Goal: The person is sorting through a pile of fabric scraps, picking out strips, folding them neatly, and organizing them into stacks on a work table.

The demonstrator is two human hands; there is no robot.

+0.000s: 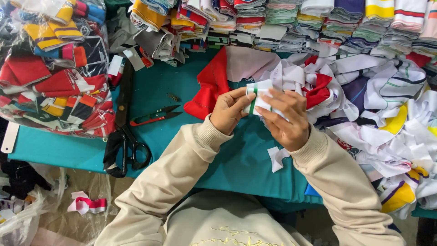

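Hands at work — left hand (229, 111) and right hand (284, 119) pinch a white, green-striped collar piece (256, 96) above the teal surface (182, 86); folded stacks (282, 18) wait behind, loose pile (382, 105) remains.

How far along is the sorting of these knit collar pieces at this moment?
Done: folded stacks line the far edge of the teal table. In hand: left hand and right hand hold a white green-striped piece. Left: a loose pile on the right.
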